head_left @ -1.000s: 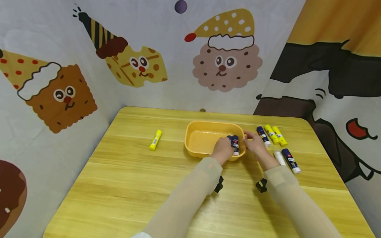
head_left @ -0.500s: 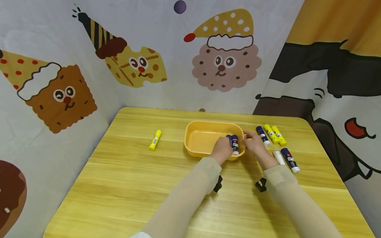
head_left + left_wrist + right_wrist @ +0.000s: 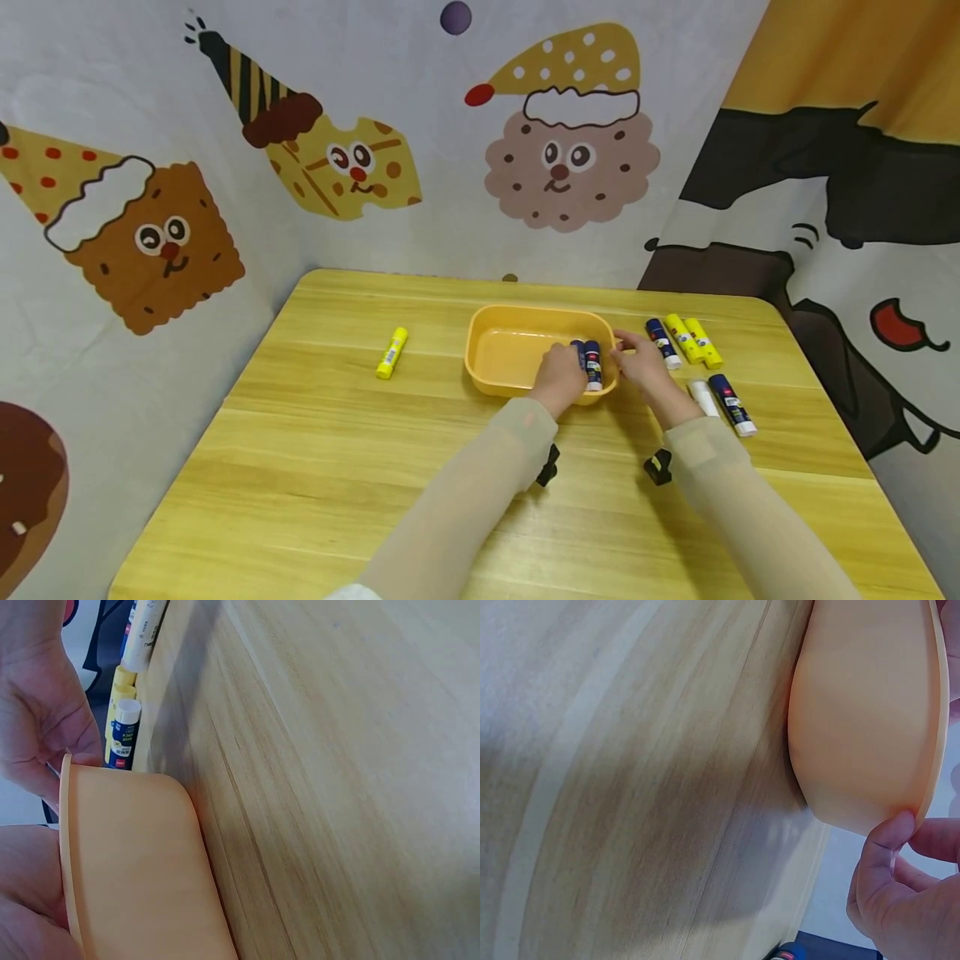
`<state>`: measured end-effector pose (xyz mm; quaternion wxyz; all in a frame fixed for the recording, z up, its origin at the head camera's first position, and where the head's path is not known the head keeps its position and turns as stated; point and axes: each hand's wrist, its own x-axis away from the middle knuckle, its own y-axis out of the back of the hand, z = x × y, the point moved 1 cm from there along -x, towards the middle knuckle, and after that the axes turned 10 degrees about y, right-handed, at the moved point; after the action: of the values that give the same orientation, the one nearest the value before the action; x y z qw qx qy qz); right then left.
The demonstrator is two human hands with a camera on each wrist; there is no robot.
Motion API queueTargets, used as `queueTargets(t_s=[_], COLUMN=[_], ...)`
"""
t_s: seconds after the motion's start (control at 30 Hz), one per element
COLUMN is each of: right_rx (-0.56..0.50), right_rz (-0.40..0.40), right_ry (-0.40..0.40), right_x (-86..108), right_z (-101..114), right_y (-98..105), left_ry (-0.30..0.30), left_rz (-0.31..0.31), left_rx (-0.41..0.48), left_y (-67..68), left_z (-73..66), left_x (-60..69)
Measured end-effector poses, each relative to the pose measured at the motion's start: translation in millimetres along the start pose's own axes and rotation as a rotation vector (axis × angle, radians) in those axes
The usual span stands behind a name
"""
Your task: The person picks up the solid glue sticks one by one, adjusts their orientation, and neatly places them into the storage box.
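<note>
Fingers (image 3: pixel 881 851) of my right hand (image 3: pixel 642 365) pinch the tray rim (image 3: pixel 536 309); beside my left hand (image 3: pixel 560 377) (hold indiscernible) lie blue glue sticks (image 3: pixel 593 367).

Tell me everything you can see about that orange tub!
The orange tub is open-topped and rectangular, with rounded corners, a thin rim and smooth walls that look like plastic. It stands upright on the wooden table. Two blue tubes show in its right end. The right hand pinches the rim at that end; the left hand extends over the near rim into it.
</note>
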<state>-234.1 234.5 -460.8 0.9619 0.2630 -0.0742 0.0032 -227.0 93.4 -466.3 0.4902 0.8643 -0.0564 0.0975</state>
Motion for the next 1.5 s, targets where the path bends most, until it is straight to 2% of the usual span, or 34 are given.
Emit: queueTargets(t_s=[0.13,0.27,0.53,0.77,0.9,1.07,1.27,1.5], right_rx=[0.004,0.002,0.007,0.01,0.011,0.006,-0.001,-0.009], right_rz=[0.0,0.002,0.004,0.006,-0.003,-0.012,-0.004,0.006], right_ry=[0.003,-0.006,-0.014,-0.032,-0.037,-0.034,-0.023,-0.019], right_x=[-0.7,-0.8,-0.8,0.5,0.6,0.3,-1.0,-1.4], right_z=[-1,-1,-4,-3,-3,-3,-3,-3], right_y=[0,1,2,2,2,2,1,0], left_ry=[-0.012,-0.051,-0.13,-0.208,-0.214,-0.218,-0.213,-0.181], left_rz=[-0.018,-0.042,-0.076,-0.131,-0.135,-0.149,-0.186,-0.211], left_rx=[-0.004,-0.015,-0.099,-0.265,-0.341,-0.384,-0.421,-0.361], left_y=[-0.6,-1.3,6.5,22.4,33.4,44.7,54.6,71.8], left_z=[0.2,0.3,0.8,7.3,13.1,24.0,43.6,73.1], left_x=[0.0,-0.4,-1.0,-2.7,-2.5,-3.7,-9.6,-15.6])
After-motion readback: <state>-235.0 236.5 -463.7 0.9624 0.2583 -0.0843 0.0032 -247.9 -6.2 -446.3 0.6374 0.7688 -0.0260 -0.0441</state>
